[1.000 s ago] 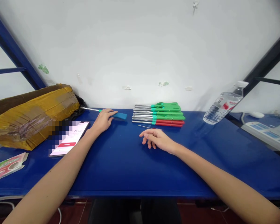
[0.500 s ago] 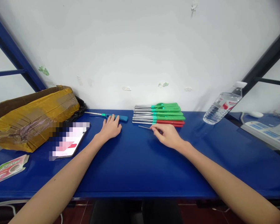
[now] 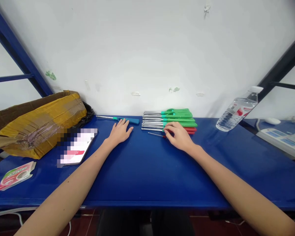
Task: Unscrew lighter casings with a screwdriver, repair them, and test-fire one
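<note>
My left hand point(image 3: 120, 132) lies with fingers spread, its fingertips touching a blue long-neck gas lighter point(image 3: 134, 121) near the wall. My right hand point(image 3: 178, 135) is curled, thumb and forefinger closed around the teal collar at the front of a row of lighters. The green lighters point(image 3: 184, 115) lie side by side, metal necks pointing left. In front of them are red lighters point(image 3: 192, 129), partly hidden by my right hand. A thin screwdriver point(image 3: 156, 134) lies on the table just below the right fingertips; its handle end is mostly covered.
A taped cardboard box point(image 3: 46, 121) stands at the left, with a lit phone point(image 3: 77, 147) before it. A printed card point(image 3: 17, 175) lies near the left front edge. A water bottle point(image 3: 237, 111) leans at the back right, beside a white device point(image 3: 282, 139). The wall borders the blue table point(image 3: 147, 173).
My right hand has let go of the screwdriver and moved slightly up to the front lighters. My left hand stays at the blue lighter. The whole view has shifted a little.
</note>
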`<state>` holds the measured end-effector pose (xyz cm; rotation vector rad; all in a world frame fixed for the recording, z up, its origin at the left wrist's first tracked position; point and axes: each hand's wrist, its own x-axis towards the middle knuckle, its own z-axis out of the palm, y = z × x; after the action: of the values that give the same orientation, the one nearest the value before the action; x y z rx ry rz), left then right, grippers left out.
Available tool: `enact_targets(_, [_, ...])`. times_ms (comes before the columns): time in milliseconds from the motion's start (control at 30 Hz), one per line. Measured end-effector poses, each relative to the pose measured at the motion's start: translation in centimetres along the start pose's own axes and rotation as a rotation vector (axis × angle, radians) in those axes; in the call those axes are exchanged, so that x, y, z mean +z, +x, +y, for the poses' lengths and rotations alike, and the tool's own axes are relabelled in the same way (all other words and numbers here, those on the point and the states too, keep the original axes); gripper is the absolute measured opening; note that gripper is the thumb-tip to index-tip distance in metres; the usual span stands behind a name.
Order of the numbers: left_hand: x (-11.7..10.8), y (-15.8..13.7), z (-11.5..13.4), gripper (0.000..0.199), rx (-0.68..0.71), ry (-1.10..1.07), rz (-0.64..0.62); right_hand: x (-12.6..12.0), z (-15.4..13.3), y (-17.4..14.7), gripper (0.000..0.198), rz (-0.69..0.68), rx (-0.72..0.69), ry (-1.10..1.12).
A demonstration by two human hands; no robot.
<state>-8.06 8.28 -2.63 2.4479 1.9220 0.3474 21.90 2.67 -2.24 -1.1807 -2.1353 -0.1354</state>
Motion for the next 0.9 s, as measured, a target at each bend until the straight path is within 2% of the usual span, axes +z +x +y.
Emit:
enact_targets(133, [0.1,0.1,-0.2,0.067,-0.027,0.000,-0.047,0.0,0.6,0.2,0.023,0.103,0.056,-0.114])
enact_targets(267, [0.4,0.4,-1.1,0.067,0.016,-0.040,-0.012,-0.5,1.3,0.3,0.032,0.163,0.121,-0.198])
enact_targets(433, [0.4,0.6,-2.0,0.070,0.065,-0.054,0.023,-1.6,3.6,0.2,0.044,0.175,0.188,-0.290])
enact_targets(567, [0.1,0.3,-2.0,0.075,0.074,-0.092,0.011,-1.9,5.3,0.0,0.050,0.113,0.234,-0.325])
enact_targets(700, [0.1,0.0,-1.6,0.076,0.033,-0.084,0.025,-1.6,5.7,-0.2,0.047,0.038,0.254,-0.316])
enact_targets(900, [0.5,-0.1,-1.1,0.070,-0.015,-0.048,-0.023,-1.6,5.3,-0.1,0.036,0.098,0.185,-0.262])
